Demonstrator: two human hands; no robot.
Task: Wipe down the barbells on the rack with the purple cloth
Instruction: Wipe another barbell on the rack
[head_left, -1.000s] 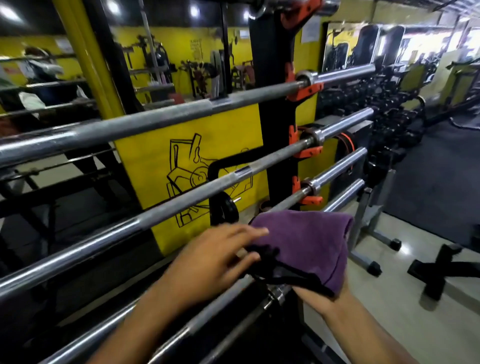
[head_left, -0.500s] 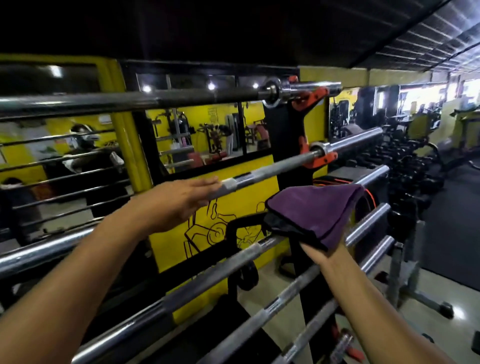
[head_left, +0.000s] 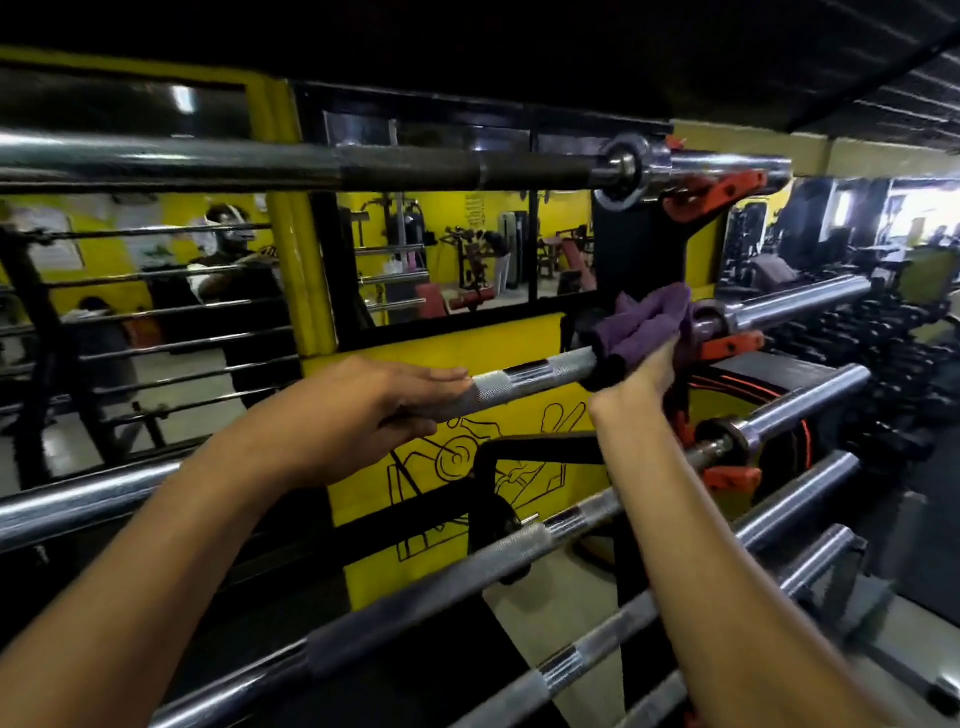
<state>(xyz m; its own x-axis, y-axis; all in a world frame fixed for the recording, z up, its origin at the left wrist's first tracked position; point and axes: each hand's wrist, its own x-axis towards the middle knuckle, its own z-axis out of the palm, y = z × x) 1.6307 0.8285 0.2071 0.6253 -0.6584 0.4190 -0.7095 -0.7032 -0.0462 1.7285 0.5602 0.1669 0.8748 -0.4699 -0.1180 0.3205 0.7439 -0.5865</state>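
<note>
Barbell (head_left: 540, 371) seemingly gripped by both hands.

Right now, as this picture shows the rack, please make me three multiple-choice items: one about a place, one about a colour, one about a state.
1. On which barbell is the purple cloth?
A. the top one
B. the second from the top
C. the lowest one

2. What colour are the rack's hooks?
A. orange
B. blue
C. white

3. What does the left hand do?
A. hangs free
B. carries the cloth
C. holds the same barbell

Answers: 1 B, the right hand wraps the cloth around that bar near its collar; 2 A, orange brackets sit under each bar end; 3 C, its fingers lie on the knurled shaft.
</note>
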